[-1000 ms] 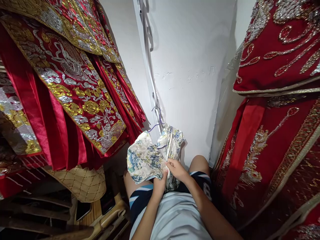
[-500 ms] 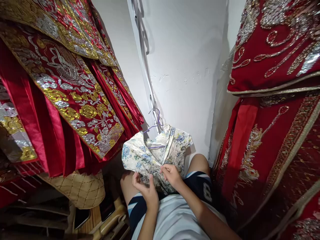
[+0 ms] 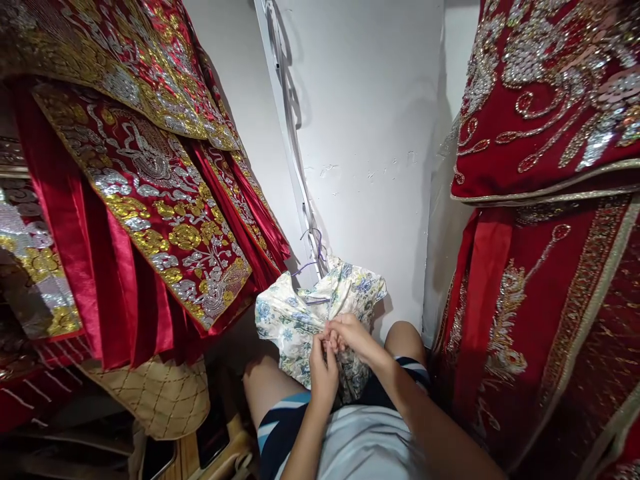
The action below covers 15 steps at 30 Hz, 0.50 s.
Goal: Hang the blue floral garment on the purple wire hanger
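A short-sleeved floral shirt [image 3: 295,327], white with blue and yellow flowers, hangs on a purple wire hanger [image 3: 319,252] just above my lap. My right hand [image 3: 353,339] is closed in a pinch on the shirt's front edge, below the neckline. Right beside it, my left hand [image 3: 324,367] has its fingertips pressed to the same edge, nearly touching the right fingertips. Whatever small part lies between the fingertips is hidden.
Red garments with gold and silver sequins [image 3: 180,227] hang at the left. More beaded red garments [image 3: 540,133] hang at the right. A metal rail [image 3: 287,120] leans along the white wall [image 3: 370,100]. Wooden furniture [image 3: 187,457] with dark phone-like objects stands lower left.
My left hand has moved up and right from beside the shirt's front to meet the right hand, its fingers closing. The shirt's left sleeve side has shifted slightly inward.
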### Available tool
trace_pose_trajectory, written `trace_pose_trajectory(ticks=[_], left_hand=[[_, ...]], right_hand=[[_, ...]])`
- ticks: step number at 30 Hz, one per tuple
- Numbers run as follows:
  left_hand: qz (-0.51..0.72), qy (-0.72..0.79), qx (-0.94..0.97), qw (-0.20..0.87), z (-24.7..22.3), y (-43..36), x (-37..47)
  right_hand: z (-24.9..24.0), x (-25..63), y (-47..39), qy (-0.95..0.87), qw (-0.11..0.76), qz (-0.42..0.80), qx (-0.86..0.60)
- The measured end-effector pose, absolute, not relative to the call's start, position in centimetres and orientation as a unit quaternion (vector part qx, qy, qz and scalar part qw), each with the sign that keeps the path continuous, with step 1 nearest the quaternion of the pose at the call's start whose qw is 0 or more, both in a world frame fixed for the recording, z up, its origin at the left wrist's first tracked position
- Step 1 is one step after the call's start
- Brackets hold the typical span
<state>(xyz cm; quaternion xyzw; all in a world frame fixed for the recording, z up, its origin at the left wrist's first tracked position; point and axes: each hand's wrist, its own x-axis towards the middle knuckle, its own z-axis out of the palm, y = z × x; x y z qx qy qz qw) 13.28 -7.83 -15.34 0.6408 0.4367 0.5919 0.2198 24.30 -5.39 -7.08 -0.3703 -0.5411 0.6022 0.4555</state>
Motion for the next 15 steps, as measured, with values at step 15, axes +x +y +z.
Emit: trace_pose_trajectory(ticks=[15], left_hand=[[0.500, 0.463, 0.699, 0.217, -17.7, -7.6, 10.7]], right_hand=[[-0.5, 23.1, -3.1, -0.430, 0.633, 0.577, -0.286]])
